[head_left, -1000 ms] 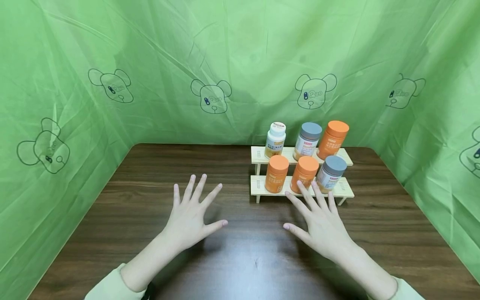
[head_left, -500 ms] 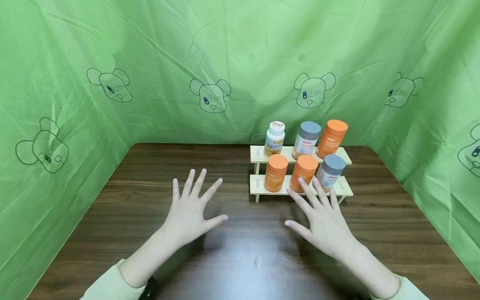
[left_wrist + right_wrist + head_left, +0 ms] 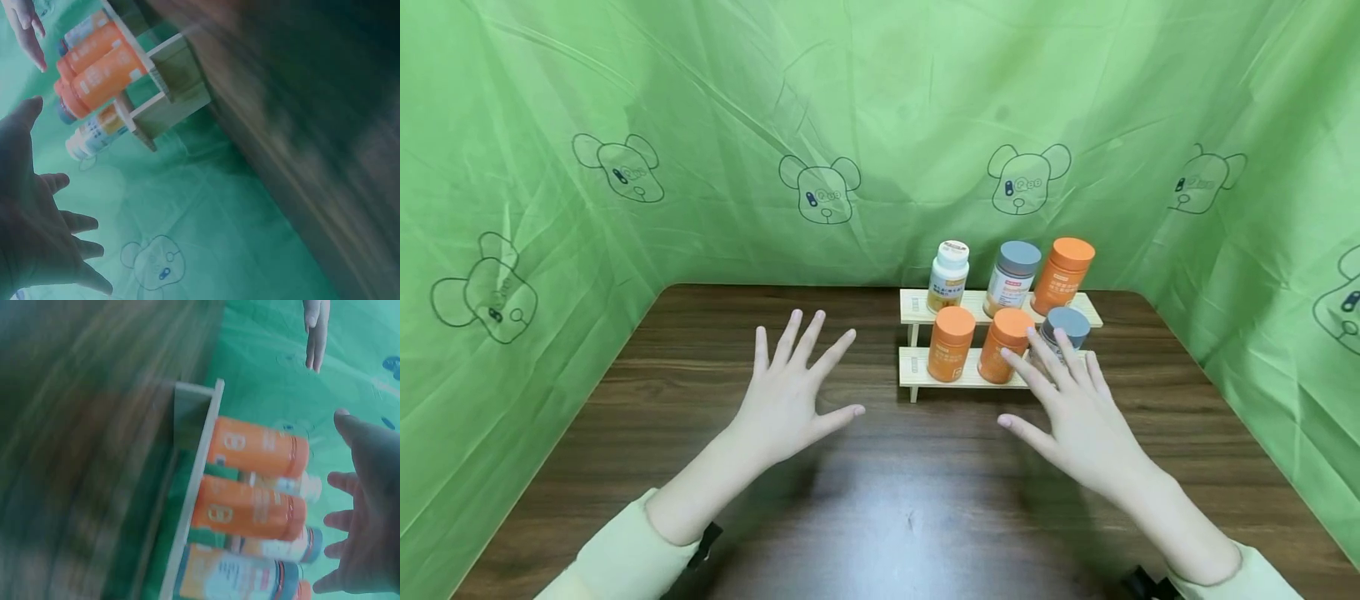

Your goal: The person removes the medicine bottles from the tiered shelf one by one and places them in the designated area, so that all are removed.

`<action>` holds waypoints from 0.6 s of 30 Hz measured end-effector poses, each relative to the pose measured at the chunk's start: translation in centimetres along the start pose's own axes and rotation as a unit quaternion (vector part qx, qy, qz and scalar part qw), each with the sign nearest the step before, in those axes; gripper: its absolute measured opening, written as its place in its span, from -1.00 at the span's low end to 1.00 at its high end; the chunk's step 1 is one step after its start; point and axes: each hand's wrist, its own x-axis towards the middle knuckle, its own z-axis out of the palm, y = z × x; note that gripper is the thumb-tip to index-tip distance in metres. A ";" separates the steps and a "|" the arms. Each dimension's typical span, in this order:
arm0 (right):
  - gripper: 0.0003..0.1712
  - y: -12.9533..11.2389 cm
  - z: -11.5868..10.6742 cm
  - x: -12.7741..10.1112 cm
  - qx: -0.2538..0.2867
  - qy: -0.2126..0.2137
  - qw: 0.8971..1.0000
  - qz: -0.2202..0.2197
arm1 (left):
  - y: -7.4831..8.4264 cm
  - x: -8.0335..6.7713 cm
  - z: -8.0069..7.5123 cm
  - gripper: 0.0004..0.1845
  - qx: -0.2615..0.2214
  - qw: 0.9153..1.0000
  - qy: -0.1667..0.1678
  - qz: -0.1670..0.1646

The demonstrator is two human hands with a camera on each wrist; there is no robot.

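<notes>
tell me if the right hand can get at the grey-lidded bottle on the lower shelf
Probably yes: the right hand is open, its fingertips already in front of the grey-lidded bottle, with nothing between them.

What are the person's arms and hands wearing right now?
Both hands, left hand and right hand, are bare, with no gloves or rings visible. Pale green long sleeves end at the forearms, with a dark strap at each cuff.

Left hand splayed — bottles on rack.

grey-capped bottle half hidden, table blurred
</notes>
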 end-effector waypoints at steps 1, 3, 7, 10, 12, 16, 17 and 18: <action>-0.12 0.3 -0.3 0.0 0.004 0.000 1.000 0.000 | 0.0 0.3 -0.2 -0.04 0.001 1.000 0.004 0.003; -0.11 1.0 -0.8 0.1 0.010 0.003 1.000 0.002 | 0.0 0.8 -0.5 -0.05 0.004 1.000 0.013 0.010; -0.10 2.4 -1.8 0.2 0.020 0.010 1.000 0.010 | -0.1 1.9 -1.1 -0.06 0.006 0.999 0.032 0.022; -0.11 3.8 -2.6 0.1 0.038 0.009 0.999 0.021 | -0.2 2.7 -1.5 -0.07 0.000 0.999 0.044 0.030; -0.11 4.7 -3.1 0.1 0.052 0.009 0.998 0.027 | -0.1 3.3 -1.9 -0.08 -0.007 0.998 0.050 0.035; -0.11 6.8 -3.5 0.1 0.070 0.011 0.997 0.039 | 0.2 4.3 -2.5 -0.10 -0.020 0.998 0.054 0.040; -0.11 7.3 -3.6 0.0 0.075 0.012 0.996 0.043 | 0.3 4.5 -2.7 -0.10 -0.023 0.997 0.053 0.042; -0.11 7.9 -3.5 0.0 0.080 0.013 0.996 0.049 | 0.3 4.8 -2.8 -0.10 -0.028 0.997 0.051 0.043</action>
